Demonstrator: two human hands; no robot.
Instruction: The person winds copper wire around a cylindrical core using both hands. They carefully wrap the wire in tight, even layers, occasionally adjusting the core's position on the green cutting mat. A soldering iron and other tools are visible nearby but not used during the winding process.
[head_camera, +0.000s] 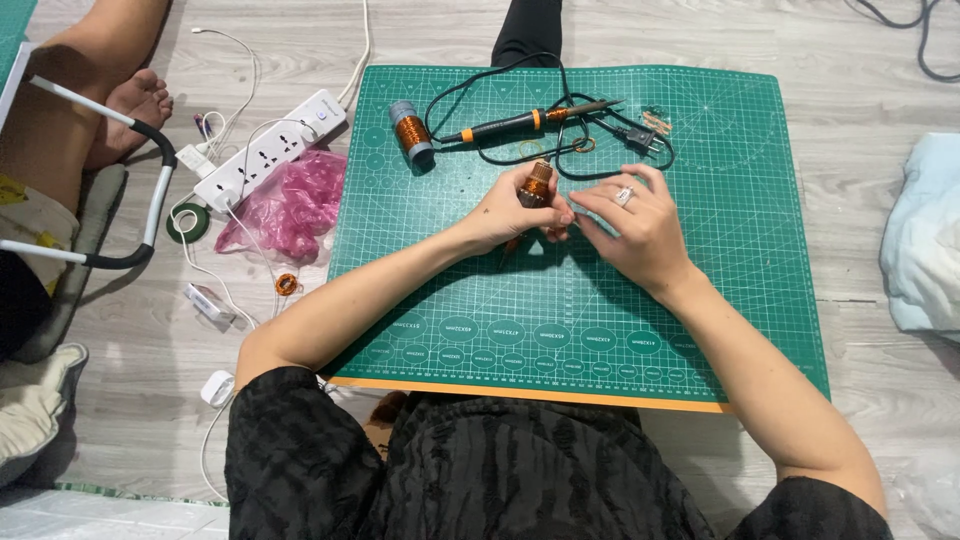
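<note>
Over the middle of a green cutting mat (720, 250), my left hand (510, 212) grips a small spool of copper wire (536, 186), tilted away from me. My right hand (640, 228), with a ring on one finger, meets the left at its fingertips just below the spool, pinching something too fine to see. Farther back on the mat lie a second, larger copper-wire spool (411, 133) with grey ends and a soldering iron (530, 121) with a black and orange handle, its black cord (600, 160) looped around it.
Left of the mat on the wooden floor are a white power strip (268, 150), a crumpled pink plastic bag (290, 205), a green tape roll (187, 223), white cables and small chargers. Another person's bare leg and foot (120, 105) rest at top left. A pale cloth (925, 235) lies right.
</note>
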